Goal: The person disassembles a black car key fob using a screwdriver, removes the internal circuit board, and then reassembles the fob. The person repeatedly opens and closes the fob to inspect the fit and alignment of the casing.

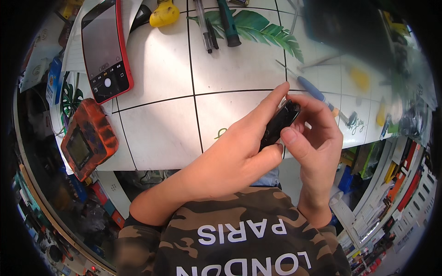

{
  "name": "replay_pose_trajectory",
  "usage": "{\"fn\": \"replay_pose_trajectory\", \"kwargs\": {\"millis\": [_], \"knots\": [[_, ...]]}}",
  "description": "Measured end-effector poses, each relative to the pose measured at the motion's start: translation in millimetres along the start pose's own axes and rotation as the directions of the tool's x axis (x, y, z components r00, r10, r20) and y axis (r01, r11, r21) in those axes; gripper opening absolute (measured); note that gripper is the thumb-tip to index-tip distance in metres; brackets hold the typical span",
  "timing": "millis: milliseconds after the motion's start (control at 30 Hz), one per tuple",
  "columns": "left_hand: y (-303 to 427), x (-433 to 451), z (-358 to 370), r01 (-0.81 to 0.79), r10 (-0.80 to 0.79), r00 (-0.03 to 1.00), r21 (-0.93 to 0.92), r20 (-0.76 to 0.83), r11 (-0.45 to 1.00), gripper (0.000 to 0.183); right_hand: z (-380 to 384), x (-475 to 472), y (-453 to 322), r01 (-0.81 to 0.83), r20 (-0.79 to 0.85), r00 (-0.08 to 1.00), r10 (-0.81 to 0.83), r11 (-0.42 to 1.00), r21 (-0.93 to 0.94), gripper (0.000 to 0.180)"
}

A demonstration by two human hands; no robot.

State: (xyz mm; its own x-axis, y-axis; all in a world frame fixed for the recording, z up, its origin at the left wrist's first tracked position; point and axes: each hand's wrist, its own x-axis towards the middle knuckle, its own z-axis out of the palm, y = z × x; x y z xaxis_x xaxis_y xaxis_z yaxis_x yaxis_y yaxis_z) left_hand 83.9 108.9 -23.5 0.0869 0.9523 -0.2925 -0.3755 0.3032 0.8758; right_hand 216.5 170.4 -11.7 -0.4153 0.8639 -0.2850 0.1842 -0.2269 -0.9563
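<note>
Over the front part of the white tiled-pattern table, my left hand (pixel 238 148) grips a small black device (pixel 280 120) that stands tilted, its narrow end up. Fingers and thumb of my right hand (pixel 316 134) touch the device's right side near the upper end; the inner fingers are partly hidden. Just beyond my right hand lies a screwdriver with a blue handle (pixel 310 88), its thin shaft pointing away to the left. What kind of device it is, I cannot tell.
A red-cased smartphone (pixel 105 51) lies at the back left, above an orange-and-black multimeter (pixel 88 139). Pens (pixel 206 31), a dark green tool handle (pixel 228 26) and a yellow handle (pixel 164 13) lie at the back. A large dark blurred object (pixel 348 27) fills the upper right.
</note>
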Motion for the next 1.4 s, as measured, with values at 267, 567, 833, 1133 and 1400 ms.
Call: {"fn": "replay_pose_trajectory", "kwargs": {"millis": [267,567,833,1133,1400], "knots": [[0,1,-8,0.135,-0.086,0.988,-0.441,0.128,0.888,0.061,-1,1,-8,-0.051,0.003,0.999,0.051,0.999,0.018,0.040],[3,-1,-8,0.109,-0.051,0.990,-0.492,0.130,0.864,0.062,-5,4,-11,-0.056,0.061,0.997,0.049,0.991,0.118,0.046],[1,-6,-14,0.187,-0.032,0.977,-0.774,0.212,0.605,0.056,-9,7,-6,-0.103,0.069,0.994,0.088,0.963,0.250,0.049],[-1,-4,-14,0.166,-0.001,0.977,-0.765,0.211,0.622,0.048,-12,7,-5,-0.065,0.055,0.997,0.054,0.974,0.217,0.052],[-3,-2,-8,0.155,-0.039,0.986,-0.788,0.164,0.596,0.048,-9,4,-5,-0.025,0.033,0.999,0.019,0.978,0.207,0.048]]}}
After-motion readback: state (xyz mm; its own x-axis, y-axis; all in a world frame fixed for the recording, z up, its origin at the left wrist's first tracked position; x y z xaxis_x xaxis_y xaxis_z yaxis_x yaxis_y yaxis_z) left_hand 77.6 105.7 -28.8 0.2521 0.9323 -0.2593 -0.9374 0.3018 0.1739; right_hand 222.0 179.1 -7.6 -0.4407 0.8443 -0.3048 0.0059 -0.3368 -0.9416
